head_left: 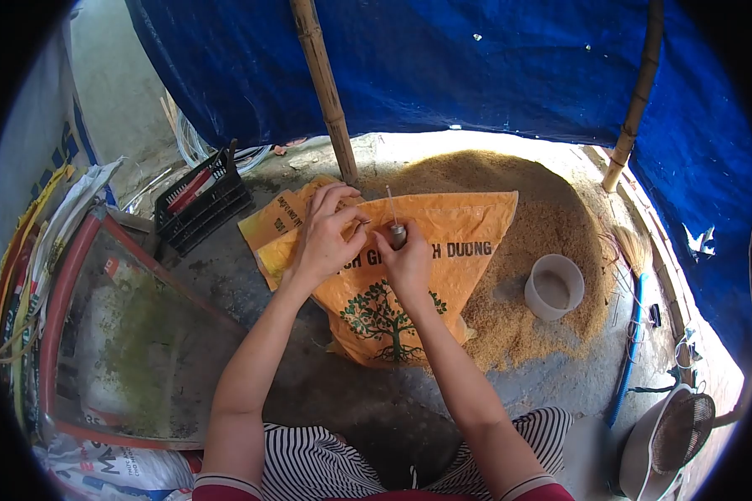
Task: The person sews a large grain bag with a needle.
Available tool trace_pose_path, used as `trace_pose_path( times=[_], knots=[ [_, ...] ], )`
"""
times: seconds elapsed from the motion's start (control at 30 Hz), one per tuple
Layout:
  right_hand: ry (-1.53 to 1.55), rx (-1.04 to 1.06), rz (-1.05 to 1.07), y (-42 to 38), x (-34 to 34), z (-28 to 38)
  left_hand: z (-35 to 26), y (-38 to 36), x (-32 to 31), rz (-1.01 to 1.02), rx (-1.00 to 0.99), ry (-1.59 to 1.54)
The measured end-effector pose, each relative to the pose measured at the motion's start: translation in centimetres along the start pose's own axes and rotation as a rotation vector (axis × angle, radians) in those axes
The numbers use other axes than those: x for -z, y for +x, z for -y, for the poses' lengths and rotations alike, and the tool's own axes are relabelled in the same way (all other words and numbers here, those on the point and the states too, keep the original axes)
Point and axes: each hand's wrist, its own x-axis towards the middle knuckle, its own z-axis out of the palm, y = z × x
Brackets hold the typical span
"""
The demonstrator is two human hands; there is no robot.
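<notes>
An orange woven sack (455,225) with black lettering and a green tree print stands in front of me, its upper edge pulled out toward the right. My right hand (405,265) grips an awl-like tool (398,234) with a grey handle, its thin spike pointing up above the sack's edge. My left hand (326,246) is over the left part of the sack, thumb and fingers closed in a pinch. What lies between those fingertips is too small to make out.
Behind the sack spreads a pile of yellowish grain or husks (510,179), with a white tub (554,288) on it. A black crate (205,204) stands left, near a red-framed mesh screen (134,334). On the right are a blue-handled broom (633,317) and a strainer (681,430).
</notes>
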Motion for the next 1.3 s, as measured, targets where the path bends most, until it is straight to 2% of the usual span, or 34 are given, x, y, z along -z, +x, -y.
trace_pose_path(
  times=[0.07, 0.17, 0.3, 0.5, 0.57, 0.6, 0.67, 0.8, 0.87, 1.07, 1.3],
  knots=[
    [-0.317, 0.017, 0.013, -0.1, -0.1, 0.0, -0.2, 0.0, 0.0, 0.017, 0.023, -0.035],
    [-0.425, -0.012, 0.021, 0.1, -0.4, -0.7, -0.4, -0.2, -0.1, 0.035, 0.028, -0.045],
    [-0.386, -0.002, 0.007, 0.6, -0.3, -1.0, -0.2, -0.4, -0.4, 0.024, 0.062, -0.065],
    [-0.130, -0.085, 0.065, 0.6, -0.3, -1.8, -0.3, -0.4, -0.8, -0.010, 0.101, -0.045],
    [0.293, -0.144, 0.112, 0.5, -0.8, -2.3, -0.6, -0.4, -0.9, -0.023, 0.136, -0.002],
    [0.292, -0.143, 0.113, 0.5, -0.6, -1.5, -0.6, -0.4, -0.9, -0.024, 0.137, -0.003],
    [0.574, -0.404, 0.176, 0.6, 0.2, 1.0, -0.5, -0.5, -0.9, 0.017, 0.193, -0.034],
    [0.631, -0.461, 0.206, 0.7, 0.5, 1.9, -0.7, -0.4, -0.4, 0.033, 0.200, -0.052],
    [0.695, -0.585, 0.245, 0.7, 0.7, 2.1, -0.8, -0.6, -0.6, -0.022, 0.162, -0.046],
    [0.793, -0.612, 0.259, 1.0, 0.9, 0.9, -2.4, -1.2, -1.5, -0.105, -0.009, 0.184],
    [0.752, -0.633, 0.320, 1.4, 1.6, 1.1, -2.5, -1.4, -1.6, -0.100, -0.105, 0.293]
  ],
)
